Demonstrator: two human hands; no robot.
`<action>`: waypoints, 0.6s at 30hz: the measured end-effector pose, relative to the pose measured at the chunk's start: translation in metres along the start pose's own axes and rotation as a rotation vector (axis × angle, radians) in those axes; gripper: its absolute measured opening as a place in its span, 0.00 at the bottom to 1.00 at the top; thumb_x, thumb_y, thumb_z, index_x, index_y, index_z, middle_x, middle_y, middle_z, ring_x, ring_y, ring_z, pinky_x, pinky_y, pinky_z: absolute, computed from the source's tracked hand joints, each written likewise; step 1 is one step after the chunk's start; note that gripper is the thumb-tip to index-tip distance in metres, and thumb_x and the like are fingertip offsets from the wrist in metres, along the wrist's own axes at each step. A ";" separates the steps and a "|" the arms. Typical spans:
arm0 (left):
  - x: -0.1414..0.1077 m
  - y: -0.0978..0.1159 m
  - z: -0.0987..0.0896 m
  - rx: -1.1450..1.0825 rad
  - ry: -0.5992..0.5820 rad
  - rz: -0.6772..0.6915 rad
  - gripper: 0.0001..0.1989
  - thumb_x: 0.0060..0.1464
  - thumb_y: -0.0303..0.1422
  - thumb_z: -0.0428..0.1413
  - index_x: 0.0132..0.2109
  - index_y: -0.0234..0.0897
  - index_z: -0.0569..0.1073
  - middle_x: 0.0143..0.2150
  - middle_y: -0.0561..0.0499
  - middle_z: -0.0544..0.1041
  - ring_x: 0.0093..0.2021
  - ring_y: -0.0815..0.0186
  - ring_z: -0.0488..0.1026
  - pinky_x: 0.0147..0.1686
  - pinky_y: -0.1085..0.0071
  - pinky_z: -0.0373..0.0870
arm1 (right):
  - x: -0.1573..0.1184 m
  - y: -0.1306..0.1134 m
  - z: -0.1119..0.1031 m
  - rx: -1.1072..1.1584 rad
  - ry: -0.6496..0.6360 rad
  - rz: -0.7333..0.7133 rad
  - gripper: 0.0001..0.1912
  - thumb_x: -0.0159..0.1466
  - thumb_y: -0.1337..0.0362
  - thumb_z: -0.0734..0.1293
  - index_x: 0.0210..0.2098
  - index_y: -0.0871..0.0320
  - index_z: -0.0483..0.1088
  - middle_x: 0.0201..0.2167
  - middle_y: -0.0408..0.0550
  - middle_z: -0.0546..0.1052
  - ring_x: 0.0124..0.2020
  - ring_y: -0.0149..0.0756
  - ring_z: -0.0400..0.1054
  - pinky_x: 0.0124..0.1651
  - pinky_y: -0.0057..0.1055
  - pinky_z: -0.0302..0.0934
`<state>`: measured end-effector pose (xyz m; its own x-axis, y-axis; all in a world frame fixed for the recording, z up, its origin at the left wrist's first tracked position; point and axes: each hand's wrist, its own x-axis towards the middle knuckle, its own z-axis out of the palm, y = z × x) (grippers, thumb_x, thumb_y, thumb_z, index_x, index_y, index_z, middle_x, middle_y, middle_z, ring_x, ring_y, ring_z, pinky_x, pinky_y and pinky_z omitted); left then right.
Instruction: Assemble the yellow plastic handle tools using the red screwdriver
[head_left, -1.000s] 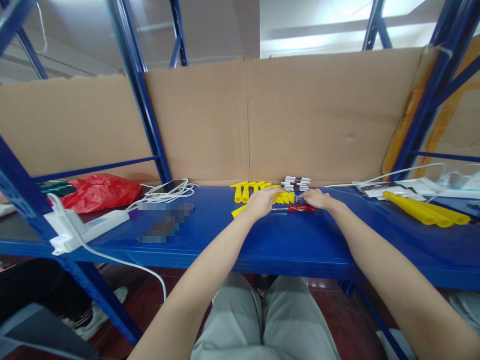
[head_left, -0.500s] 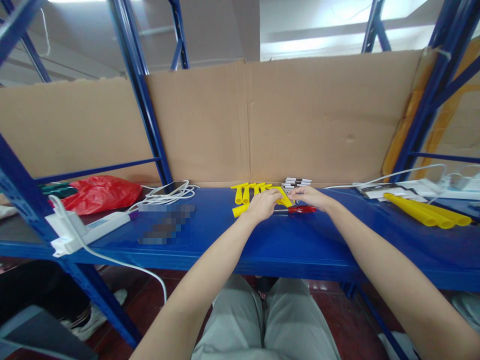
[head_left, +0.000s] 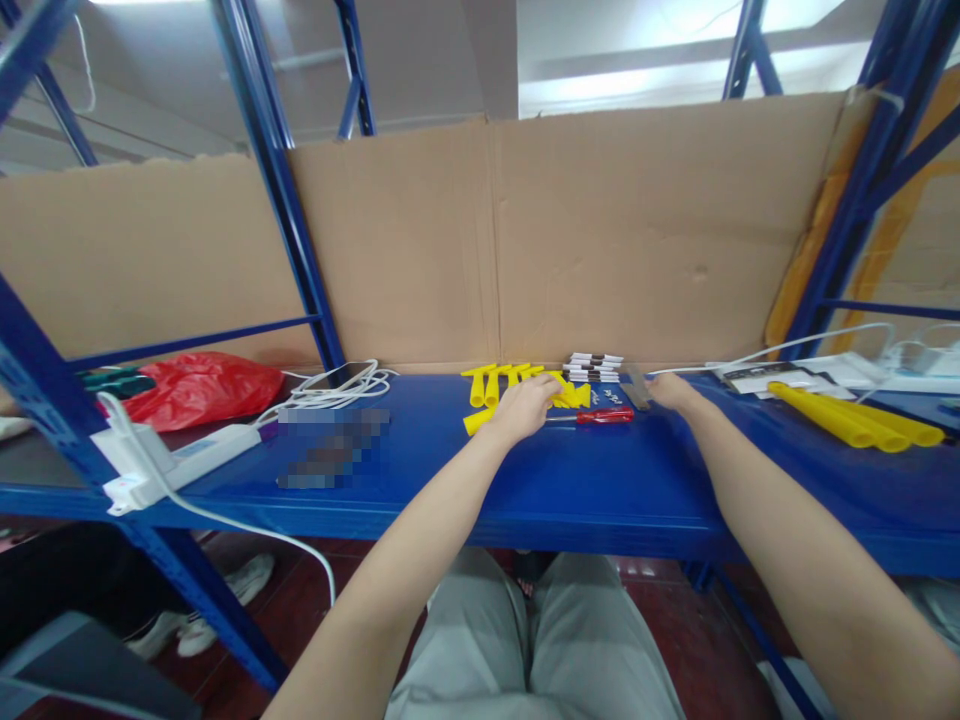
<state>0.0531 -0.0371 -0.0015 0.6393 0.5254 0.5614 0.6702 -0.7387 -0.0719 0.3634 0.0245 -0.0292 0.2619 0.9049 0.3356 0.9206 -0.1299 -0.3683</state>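
Note:
Curled over the yellow plastic parts in the middle of the shelf, my left hand [head_left: 527, 405] is closed on a yellow piece [head_left: 560, 392], mostly covered by the fingers. My right hand [head_left: 675, 393] is beside a flat greyish-brown strip [head_left: 637, 388]; its fingers are smeared by motion, and contact is unclear. Between the hands lies a screwdriver [head_left: 604, 416] with a red handle. Small white bits [head_left: 611, 394] lie behind it, by a stack of white-and-black pieces [head_left: 593, 367]. Yellow tapered tubes [head_left: 491, 387] stand in a row left of my left hand.
Long yellow cones [head_left: 855, 420] lie at the right by a white power strip [head_left: 855, 370]. On the left are a red plastic bag [head_left: 206, 388], coiled white cable [head_left: 341, 388] and another power strip [head_left: 202, 450]. Cardboard [head_left: 637, 230] walls off the back of the blue shelf [head_left: 585, 490].
My right hand has moved away from my left hand, to the right, to the greyish-brown strip. The screwdriver handle and white bits are now uncovered. My left hand has hardly moved.

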 end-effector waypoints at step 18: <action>0.000 0.002 0.000 -0.009 0.005 0.001 0.16 0.55 0.21 0.49 0.48 0.37 0.74 0.52 0.47 0.74 0.54 0.62 0.70 0.54 0.65 0.66 | -0.004 -0.012 0.006 -0.165 -0.129 0.170 0.27 0.64 0.49 0.57 0.50 0.62 0.71 0.48 0.64 0.75 0.51 0.52 0.69 0.46 0.42 0.64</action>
<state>0.0545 -0.0387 -0.0013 0.6381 0.5225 0.5655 0.6660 -0.7431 -0.0650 0.3495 0.0251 -0.0314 0.3875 0.9073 0.1635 0.9040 -0.3392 -0.2602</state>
